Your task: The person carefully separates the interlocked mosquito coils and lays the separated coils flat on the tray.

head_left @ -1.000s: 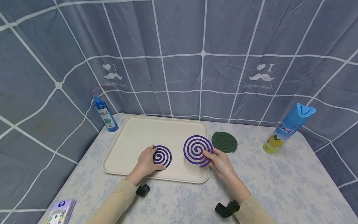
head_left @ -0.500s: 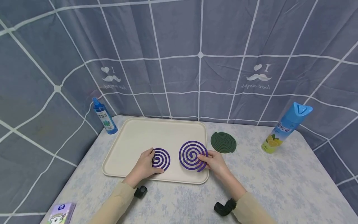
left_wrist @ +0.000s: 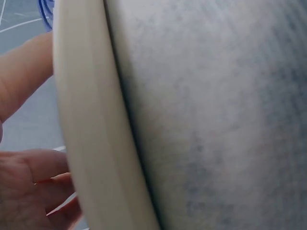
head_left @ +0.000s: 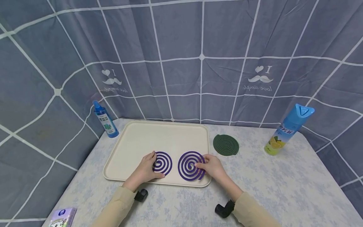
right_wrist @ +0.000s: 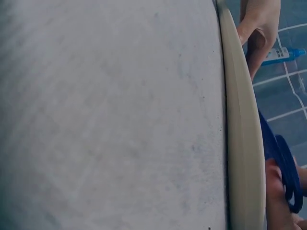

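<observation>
Head view is giving us 2 purple coils, both sitting toward the near side of the tray! The left hand is holding the left coil by its left side, fingers resting at the far edge, thumb at the near edge, and that coil is looking flat. Across from it, the right hand is pinching the right coil at its right side, thumb lying over the rings, fingers reaching underneath. And the right wrist view is showing the tilt: this coil's right side is standing clear of the tray, while the tray's edge is hiding whether its left side is touching.

Handling, then! Both coils are looking light, thin and fairly stiff, possibly brittle; gaps are running between the rings, so squeezing just 1 ring is probably risking a snap. Spanning several outer rings, thumb above and fingers below, is looking the safest hold.

Direction? They're round, so no long axis is showing. The right coil's outer tail is pointing toward the near side; the left coil's tail isn't showing clearly beside the hand.
</observation>
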### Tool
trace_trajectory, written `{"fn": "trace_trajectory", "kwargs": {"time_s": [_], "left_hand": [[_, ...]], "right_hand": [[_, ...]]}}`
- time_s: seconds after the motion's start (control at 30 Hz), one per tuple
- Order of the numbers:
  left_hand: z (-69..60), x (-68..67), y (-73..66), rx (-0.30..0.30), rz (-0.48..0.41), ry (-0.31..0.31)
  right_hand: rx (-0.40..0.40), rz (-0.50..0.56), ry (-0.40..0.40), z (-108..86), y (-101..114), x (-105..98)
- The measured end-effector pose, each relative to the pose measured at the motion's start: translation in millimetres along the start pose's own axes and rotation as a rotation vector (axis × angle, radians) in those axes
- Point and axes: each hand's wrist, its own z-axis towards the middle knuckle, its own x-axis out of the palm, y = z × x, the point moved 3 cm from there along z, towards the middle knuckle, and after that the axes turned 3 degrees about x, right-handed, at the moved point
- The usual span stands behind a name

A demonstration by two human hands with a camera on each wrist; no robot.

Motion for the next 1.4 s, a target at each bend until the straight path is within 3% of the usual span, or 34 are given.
{"fn": "trace_trajectory", "kwargs": {"time_s": [0.17,0.47,0.87,1.2,1.4], "left_hand": [[-0.8,-0.2,1.1,-0.008,-0.014,-0.002],[0.7,0.7,1.7,-0.004,-0.038,-0.006],[-1.7,-0.3,1.2,0.004,-0.049,-0.018],[-0.2,-0.1,5.0,-0.014,-0.061,-0.037],[2.1,-8.0,-2.7,-0.011,-0.065,-0.077]], "right_hand": [[-0.092,-0.224,-0.048,-0.7,6,0],[-0.18,-0.336,-0.066,-12.0,12,1],[-0.293,-0.494,0.079,-18.6,15,13],[-0.305,-0.459,0.084,-17.2,16,12],[-0.256,-0.354,0.078,-15.3,15,0]]}}
